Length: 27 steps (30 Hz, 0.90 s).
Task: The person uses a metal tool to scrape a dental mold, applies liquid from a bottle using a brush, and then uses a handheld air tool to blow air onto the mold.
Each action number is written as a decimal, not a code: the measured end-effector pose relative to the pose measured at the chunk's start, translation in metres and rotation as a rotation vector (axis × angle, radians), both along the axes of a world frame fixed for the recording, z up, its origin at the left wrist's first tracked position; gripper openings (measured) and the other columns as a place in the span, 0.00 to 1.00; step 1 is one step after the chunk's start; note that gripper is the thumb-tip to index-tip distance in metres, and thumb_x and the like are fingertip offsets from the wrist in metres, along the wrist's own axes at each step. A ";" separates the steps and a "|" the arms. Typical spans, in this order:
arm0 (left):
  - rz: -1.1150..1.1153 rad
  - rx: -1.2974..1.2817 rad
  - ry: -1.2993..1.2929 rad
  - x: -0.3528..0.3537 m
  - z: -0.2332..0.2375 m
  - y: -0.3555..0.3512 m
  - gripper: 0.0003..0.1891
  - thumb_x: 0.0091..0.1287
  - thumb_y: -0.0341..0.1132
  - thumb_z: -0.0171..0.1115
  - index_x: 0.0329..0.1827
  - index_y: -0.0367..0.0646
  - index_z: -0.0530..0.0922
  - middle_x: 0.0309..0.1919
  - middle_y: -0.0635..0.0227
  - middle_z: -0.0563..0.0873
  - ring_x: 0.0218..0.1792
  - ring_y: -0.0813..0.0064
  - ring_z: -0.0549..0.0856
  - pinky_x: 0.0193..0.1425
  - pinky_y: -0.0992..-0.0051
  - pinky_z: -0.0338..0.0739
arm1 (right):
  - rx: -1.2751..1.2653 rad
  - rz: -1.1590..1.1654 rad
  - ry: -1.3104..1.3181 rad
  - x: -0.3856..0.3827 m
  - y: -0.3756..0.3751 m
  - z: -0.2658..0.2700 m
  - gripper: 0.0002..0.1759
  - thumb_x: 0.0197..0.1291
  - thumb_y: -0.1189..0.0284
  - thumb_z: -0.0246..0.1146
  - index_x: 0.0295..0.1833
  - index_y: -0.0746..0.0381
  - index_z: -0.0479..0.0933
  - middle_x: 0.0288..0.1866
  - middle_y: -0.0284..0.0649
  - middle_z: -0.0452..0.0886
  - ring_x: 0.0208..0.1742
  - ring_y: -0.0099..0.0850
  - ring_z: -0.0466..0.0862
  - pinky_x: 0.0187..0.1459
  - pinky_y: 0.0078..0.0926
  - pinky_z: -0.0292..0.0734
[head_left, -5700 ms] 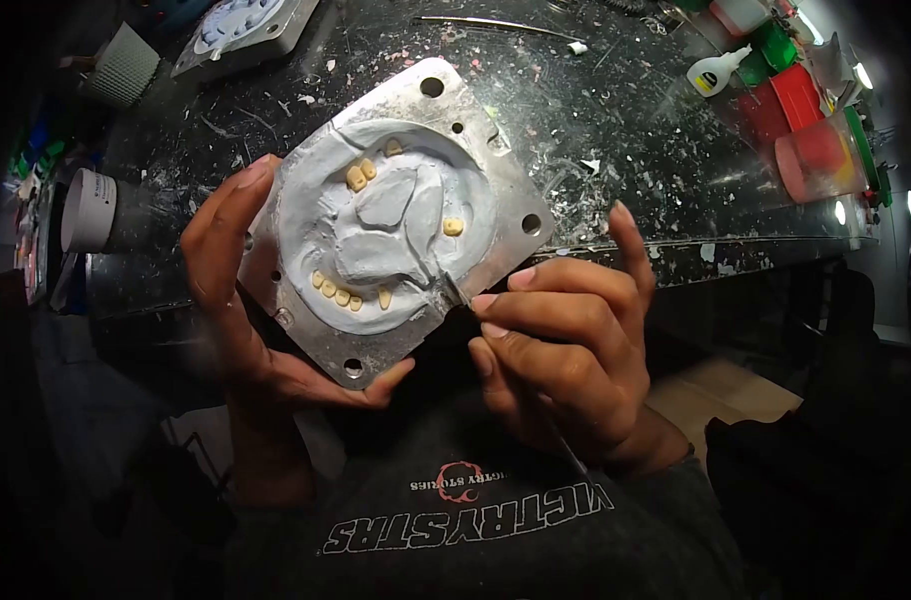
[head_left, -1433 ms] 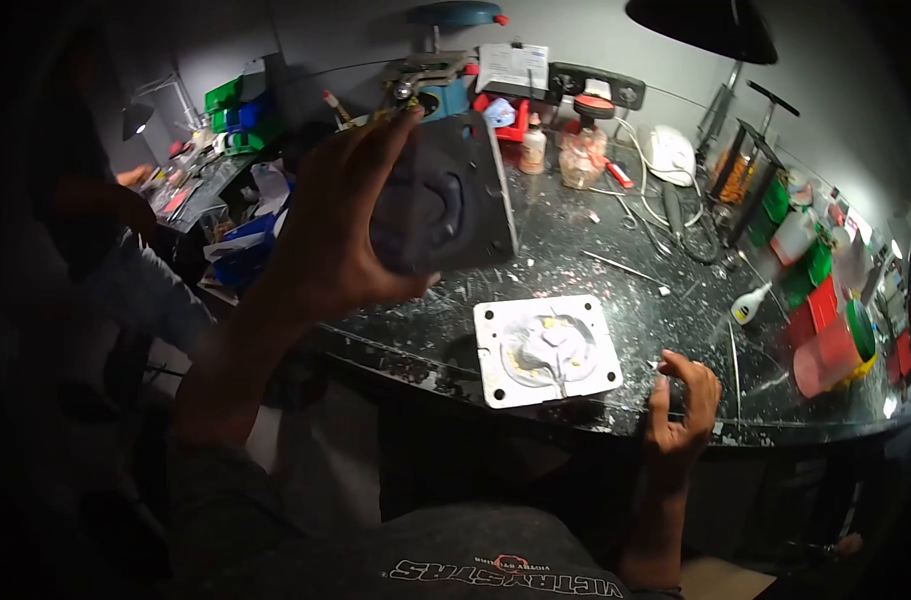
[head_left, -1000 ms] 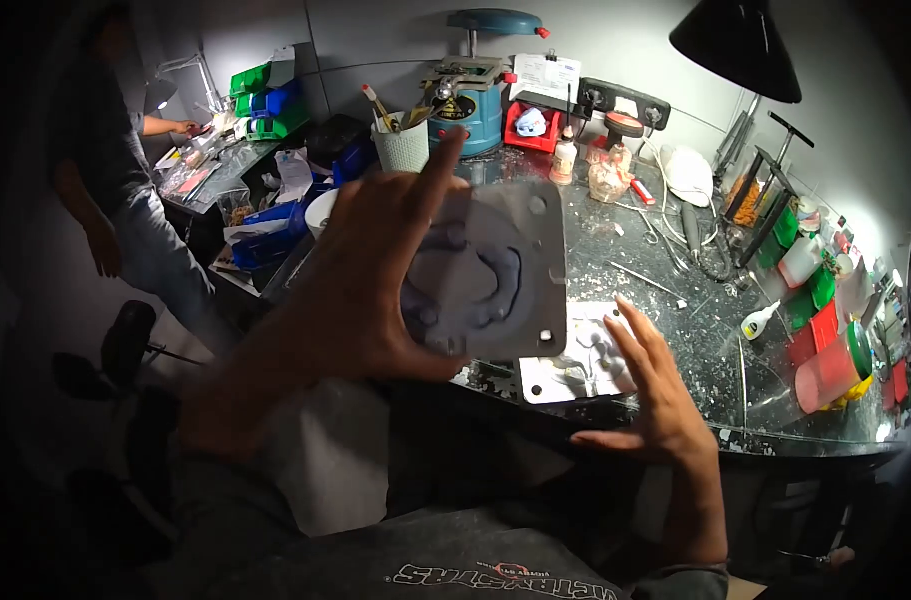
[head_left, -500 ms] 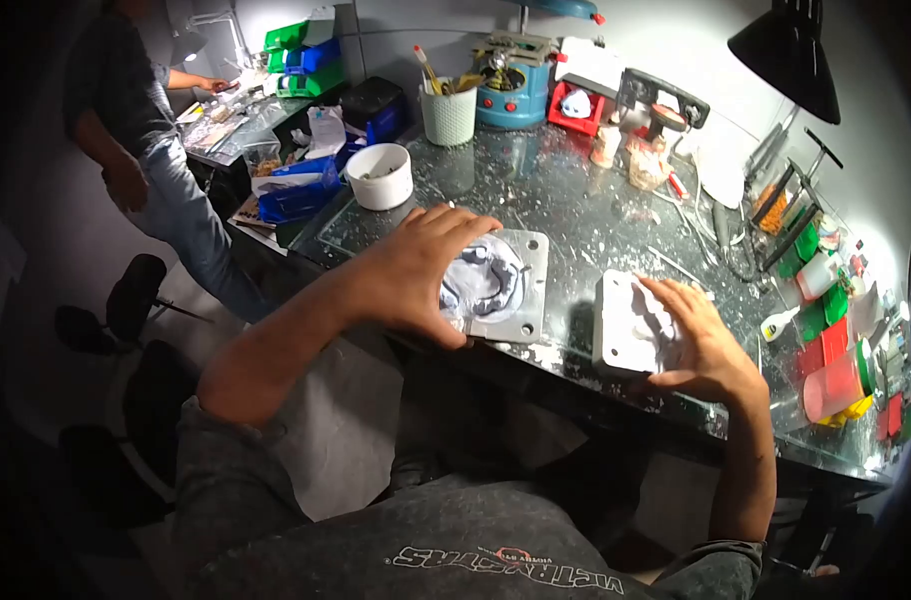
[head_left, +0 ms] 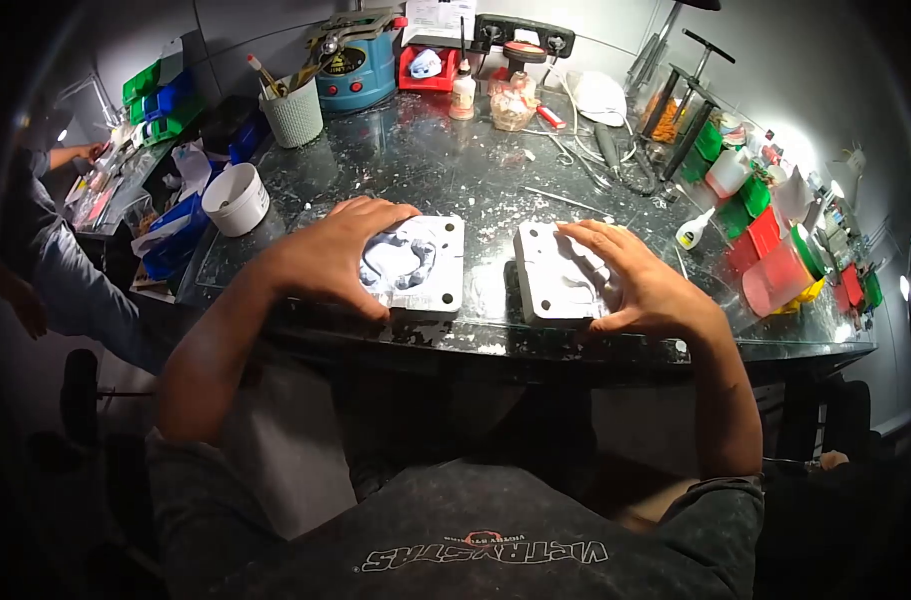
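Two halves of a square metal dental flask lie near the front edge of the dark bench, side by side with a gap between them. Around the outer side of the left flask half (head_left: pixel 453 262) my left hand (head_left: pixel 321 258) is curled, thumb at the front and fingers at the back. It has a horseshoe-shaped dental impression in pale plaster (head_left: pixel 401 262). My right hand (head_left: pixel 661 285) grips the right flask half (head_left: pixel 529 270) the same way from its outer side. Pale material with a curved hollow fills this half, partly covered by my fingers.
Behind stand a white tub (head_left: pixel 238 205), a tool cup (head_left: pixel 294 115), a blue burner unit (head_left: pixel 361 75) and a small bottle (head_left: pixel 463 95). To the right are a metal press frame (head_left: pixel 688 105) and a pink-filled jar (head_left: pixel 776 275). Another person (head_left: pixel 61 260) stands far left.
The view has swung to the right, so the bench and the other person appear further left. Both hands still hold their flask halves, which now sit more level with each other.
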<state>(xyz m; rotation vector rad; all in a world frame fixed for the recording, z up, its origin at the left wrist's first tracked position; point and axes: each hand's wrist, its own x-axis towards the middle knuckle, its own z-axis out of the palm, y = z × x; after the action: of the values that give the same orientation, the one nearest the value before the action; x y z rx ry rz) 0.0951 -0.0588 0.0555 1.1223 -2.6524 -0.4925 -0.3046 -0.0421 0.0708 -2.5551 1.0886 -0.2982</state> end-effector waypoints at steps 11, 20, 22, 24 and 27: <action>-0.309 -0.414 0.584 0.039 0.180 0.104 0.51 0.53 0.51 0.82 0.78 0.40 0.67 0.76 0.58 0.71 0.77 0.61 0.69 0.81 0.63 0.60 | -0.301 -0.045 -0.150 0.077 -0.108 0.038 0.34 0.64 0.46 0.72 0.64 0.61 0.81 0.25 0.44 0.87 0.33 0.40 0.91 0.43 0.39 0.86; -0.240 -0.326 0.632 0.036 0.158 0.148 0.44 0.60 0.54 0.69 0.76 0.39 0.68 0.73 0.57 0.71 0.73 0.62 0.70 0.79 0.65 0.62 | 0.201 -0.559 -0.192 0.193 -0.345 0.006 0.31 0.61 0.47 0.73 0.47 0.68 0.84 0.31 0.51 0.88 0.27 0.37 0.89 0.29 0.39 0.86; -0.227 -0.322 0.626 0.036 0.146 0.148 0.42 0.61 0.55 0.66 0.76 0.39 0.68 0.72 0.57 0.71 0.72 0.62 0.70 0.79 0.66 0.62 | 0.039 -0.554 -0.047 0.199 -0.313 0.022 0.23 0.63 0.55 0.73 0.53 0.62 0.87 0.37 0.45 0.92 0.41 0.34 0.93 0.49 0.35 0.86; -0.227 -0.314 0.640 0.035 0.141 0.149 0.41 0.63 0.55 0.63 0.75 0.39 0.68 0.71 0.56 0.71 0.71 0.62 0.70 0.78 0.66 0.63 | -0.215 -0.543 -0.010 0.196 -0.320 0.012 0.18 0.58 0.61 0.72 0.49 0.61 0.89 0.39 0.41 0.93 0.48 0.35 0.93 0.54 0.36 0.85; -0.231 -0.301 0.674 0.029 0.134 0.148 0.39 0.65 0.56 0.59 0.75 0.39 0.68 0.70 0.56 0.71 0.69 0.62 0.71 0.78 0.67 0.63 | -0.221 -0.553 0.107 0.193 -0.314 0.013 0.22 0.53 0.60 0.73 0.51 0.60 0.89 0.45 0.43 0.92 0.51 0.39 0.92 0.58 0.40 0.83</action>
<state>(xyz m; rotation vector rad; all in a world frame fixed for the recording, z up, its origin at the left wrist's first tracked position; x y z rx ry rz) 0.1239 0.0889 0.1899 0.4496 -2.1589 -0.3991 -0.1118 -0.3559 0.0836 -2.4215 1.8921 -0.4398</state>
